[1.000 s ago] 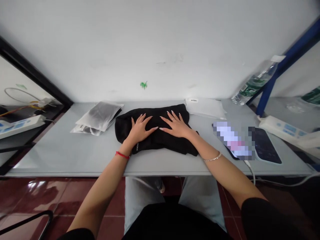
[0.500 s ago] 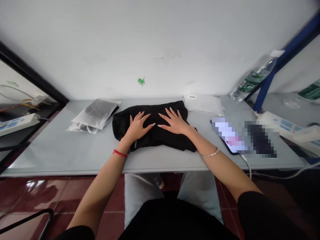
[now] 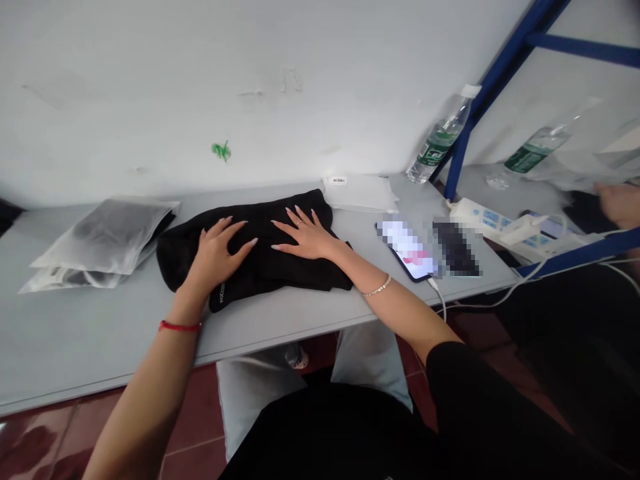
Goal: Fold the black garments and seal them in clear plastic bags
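Observation:
A folded black garment (image 3: 270,263) lies on the grey table (image 3: 115,340) in front of me, with small white lettering near its front left edge. My left hand (image 3: 217,257) rests on its left part, fingers spread and palm down. On the right part lies my right hand (image 3: 307,237), also flat with its fingers apart. Neither hand grips the cloth. What exact kind of garment it is, I cannot tell.
To the left are frosted plastic bags (image 3: 110,233) with dark contents. A white bag with a barcode label (image 3: 360,193) lies behind the garment. On the right are a phone (image 3: 407,250) on a cable, a water bottle (image 3: 443,140), a power strip (image 3: 490,217) and a blue frame (image 3: 460,153). Another person's hand (image 3: 620,203) shows at far right.
The view has turned to the right, so the table and everything on it sit further left. Both hands stay spread on the black garment. Another person's hand has come into view.

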`<state>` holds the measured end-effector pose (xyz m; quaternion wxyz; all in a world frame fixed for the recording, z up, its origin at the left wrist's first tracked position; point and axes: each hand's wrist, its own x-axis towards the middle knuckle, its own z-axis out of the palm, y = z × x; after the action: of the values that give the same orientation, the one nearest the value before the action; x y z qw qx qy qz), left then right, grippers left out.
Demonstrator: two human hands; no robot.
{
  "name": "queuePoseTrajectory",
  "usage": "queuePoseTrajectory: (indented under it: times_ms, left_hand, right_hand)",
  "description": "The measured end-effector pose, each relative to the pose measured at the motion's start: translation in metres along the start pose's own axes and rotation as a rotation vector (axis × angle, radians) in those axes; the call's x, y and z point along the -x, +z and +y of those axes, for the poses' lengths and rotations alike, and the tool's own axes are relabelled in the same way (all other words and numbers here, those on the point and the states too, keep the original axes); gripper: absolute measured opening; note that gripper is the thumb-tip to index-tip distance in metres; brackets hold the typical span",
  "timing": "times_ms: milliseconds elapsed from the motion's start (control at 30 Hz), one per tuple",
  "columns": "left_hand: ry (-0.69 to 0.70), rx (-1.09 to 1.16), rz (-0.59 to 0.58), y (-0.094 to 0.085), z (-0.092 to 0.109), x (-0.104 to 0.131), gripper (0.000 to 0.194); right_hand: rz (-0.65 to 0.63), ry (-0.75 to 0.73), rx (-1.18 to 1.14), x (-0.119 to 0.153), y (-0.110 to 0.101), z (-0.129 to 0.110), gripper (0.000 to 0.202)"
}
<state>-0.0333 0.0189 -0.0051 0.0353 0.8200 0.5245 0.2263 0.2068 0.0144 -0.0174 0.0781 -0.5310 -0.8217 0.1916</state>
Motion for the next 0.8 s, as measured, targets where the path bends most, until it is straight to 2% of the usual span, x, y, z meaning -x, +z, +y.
queuePoseTrajectory:
  times_ms: [100,200,233,300,367,467,633,800]
  left_hand:
    - [-0.088,-0.028,0.216,-0.022,-0.020,0.000,0.049]
    - [-0.341,-0.146,0.353,-0.041,-0.057,0.004,0.052]
    - [-0.458,-0.189,0.331,-0.045,-0.070,0.007,0.057]
    - [-0.634,-0.247,0.212,-0.048,-0.093,0.014,0.070]
    - [-0.698,-0.272,0.095,-0.046,-0.108,0.020,0.078]
    - [-0.687,-0.295,0.083,-0.041,-0.116,0.024,0.075]
    - [-0.661,-0.286,0.234,-0.041,-0.120,0.019,0.049]
    - [-0.823,-0.254,0.412,-0.050,-0.120,0.015,0.042]
  right_hand:
    - [-0.001,-0.020,-0.009,0.000,0.001,0.002,0.084]
    - [0.012,-0.023,-0.010,0.000,0.002,0.003,0.085]
    - [0.013,-0.022,-0.010,0.000,0.003,0.003,0.084]
    - [0.005,-0.018,-0.008,0.000,0.003,0.002,0.083]
    - [-0.007,-0.016,-0.004,0.000,0.003,0.001,0.083]
    - [-0.024,-0.028,0.014,0.001,0.003,0.000,0.083]
    - [-0.055,-0.052,0.026,0.002,0.002,-0.001,0.083]
    - [-0.062,-0.045,0.021,0.004,0.001,-0.003,0.084]
